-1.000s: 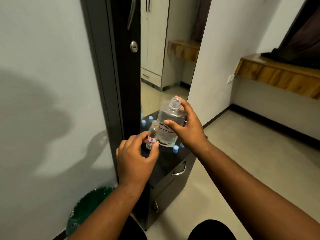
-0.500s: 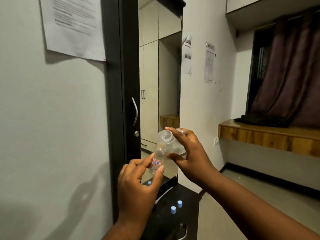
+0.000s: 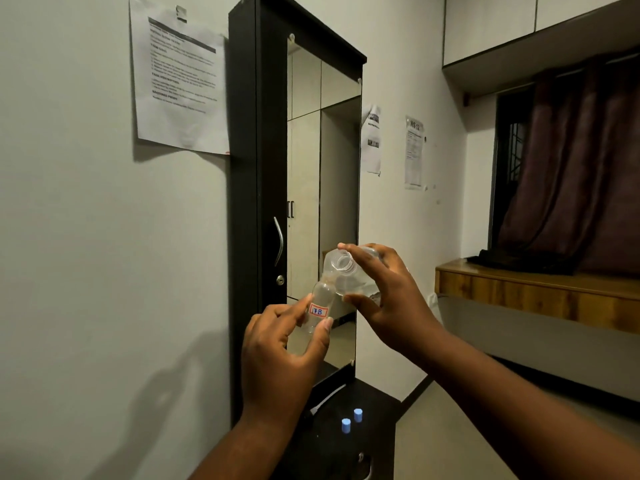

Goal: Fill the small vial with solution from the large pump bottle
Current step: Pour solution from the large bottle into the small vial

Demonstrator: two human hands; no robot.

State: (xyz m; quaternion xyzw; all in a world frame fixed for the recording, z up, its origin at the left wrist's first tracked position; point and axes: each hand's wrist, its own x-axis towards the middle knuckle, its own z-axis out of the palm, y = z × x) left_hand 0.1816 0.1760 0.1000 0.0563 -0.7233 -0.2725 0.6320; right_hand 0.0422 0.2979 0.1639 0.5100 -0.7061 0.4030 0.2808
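Observation:
My left hand holds a small clear vial with a red-framed label, pinched between thumb and fingers and leaning slightly right. My right hand grips the large clear bottle, which has no pump on it and is tipped over to the left, its open threaded neck turned toward me just above the vial's mouth. Both are raised in front of the mirror. Whether liquid is flowing cannot be seen.
A tall black cabinet with a mirror door stands straight ahead. Below it a low black drawer unit carries two small blue caps. Papers are taped to the walls. A wooden ledge and dark curtain are at the right.
Both hands rose from the drawer unit's top to mirror height, and my view tilted up. The large bottle went from upright to tipped left over the vial.

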